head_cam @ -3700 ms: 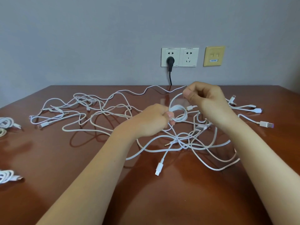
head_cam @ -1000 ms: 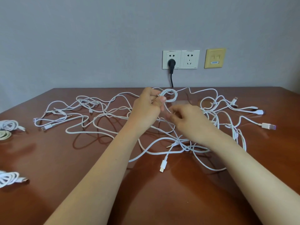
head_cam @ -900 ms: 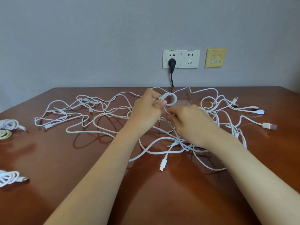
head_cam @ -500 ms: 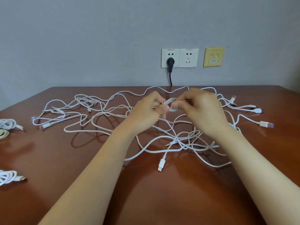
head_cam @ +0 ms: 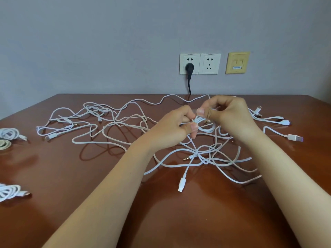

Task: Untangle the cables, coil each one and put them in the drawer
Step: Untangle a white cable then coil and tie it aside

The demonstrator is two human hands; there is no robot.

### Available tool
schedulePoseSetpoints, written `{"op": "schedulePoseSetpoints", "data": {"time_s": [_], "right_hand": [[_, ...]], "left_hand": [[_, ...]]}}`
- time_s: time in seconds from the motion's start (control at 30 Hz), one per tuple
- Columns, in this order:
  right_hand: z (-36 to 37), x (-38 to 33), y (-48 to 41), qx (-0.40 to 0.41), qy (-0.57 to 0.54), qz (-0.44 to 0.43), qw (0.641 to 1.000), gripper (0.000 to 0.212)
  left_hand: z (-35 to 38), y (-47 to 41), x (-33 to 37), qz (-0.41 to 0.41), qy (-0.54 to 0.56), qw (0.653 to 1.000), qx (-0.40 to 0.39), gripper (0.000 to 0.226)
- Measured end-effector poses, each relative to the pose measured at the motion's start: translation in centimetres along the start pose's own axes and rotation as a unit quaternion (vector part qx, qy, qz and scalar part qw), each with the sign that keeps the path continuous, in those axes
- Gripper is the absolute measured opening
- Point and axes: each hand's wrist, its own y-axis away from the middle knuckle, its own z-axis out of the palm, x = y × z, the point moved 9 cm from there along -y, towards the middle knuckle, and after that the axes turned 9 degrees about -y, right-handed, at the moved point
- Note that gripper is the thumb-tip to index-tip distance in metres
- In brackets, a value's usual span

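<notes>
Winding goes best if the left hand [head_cam: 172, 127] keeps pinching the small coil [head_cam: 206, 125] steady. The right hand [head_cam: 231, 117], its fingers curled and pinching the free strand just above the coil, should lay even turns and draw slack gently, so the tangle of cables [head_cam: 114, 126] on the table [head_cam: 161, 221] does not knot tighter. The coil hangs just above the tangle, right of centre. A second ago the right hand was lower, over the tangle; it has since risen to the coil.
</notes>
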Motion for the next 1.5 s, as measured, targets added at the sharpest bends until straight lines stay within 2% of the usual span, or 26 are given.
{"op": "schedulePoseSetpoints", "data": {"time_s": [0.1, 0.17, 0.37, 0.5, 0.73, 0.87, 0.97, 1.03, 1.1, 1.17, 1.23, 1.33, 1.5], "right_hand": [[-0.1, 1.7, 0.0, -0.029, -0.095, 0.103, 0.990, 0.012], [-0.1, 2.7, 0.2, -0.039, -0.135, 0.150, 0.979, 0.016], [0.8, 3.9, 0.3, -0.044, -0.154, 0.174, 0.972, 0.007], [1.3, 3.6, 0.3, -0.031, -0.170, 0.157, 0.972, 0.014], [2.8, 3.1, 0.8, -0.005, -0.207, 0.141, 0.968, 0.009], [2.8, 2.6, 1.0, 0.028, -0.192, 0.107, 0.975, 0.007], [2.9, 1.5, 1.1, 0.029, -0.121, 0.048, 0.991, 0.009], [3.5, 1.0, 1.3, 0.007, -0.092, 0.023, 0.995, 0.013], [4.4, 0.7, 1.5, -0.044, -0.122, 0.017, 0.991, 0.013], [5.0, 0.7, 1.8, -0.087, -0.158, 0.022, 0.983, 0.022], [5.2, 0.4, 2.0, -0.102, -0.176, 0.013, 0.979, 0.025], [5.0, 0.4, 1.9, -0.074, -0.187, 0.002, 0.980, 0.022], [4.3, 1.2, 1.7, -0.018, -0.217, 0.045, 0.975, 0.016]], "left_hand": [[0.4, 0.1, 0.6, 0.013, 0.027, 0.999, -0.014, 0.022], [0.5, 0.0, 0.9, 0.021, 0.041, 0.999, -0.012, 0.022], [-1.0, -0.2, -0.2, 0.007, 0.087, 0.994, 0.068, 0.023], [-1.9, -0.5, -0.6, -0.004, 0.103, 0.987, 0.127, 0.023], [-3.2, -0.5, -2.2, -0.046, 0.111, 0.970, 0.211, 0.025], [-3.4, -0.5, -2.2, -0.055, 0.077, 0.971, 0.220, 0.025], [-3.7, -0.4, -2.4, -0.074, 0.069, 0.967, 0.234, 0.018], [-4.0, -0.3, -2.7, -0.089, 0.072, 0.964, 0.242, 0.019], [-4.3, 0.0, -2.8, -0.104, 0.055, 0.961, 0.249, 0.022], [-4.4, 0.1, -2.8, -0.113, 0.050, 0.959, 0.254, 0.021], [-4.4, 0.2, -2.9, -0.114, 0.057, 0.958, 0.257, 0.021], [-4.2, 0.1, -2.9, -0.116, 0.056, 0.959, 0.253, 0.022], [-3.6, 0.2, -2.5, -0.096, 0.053, 0.962, 0.250, 0.015]]}}
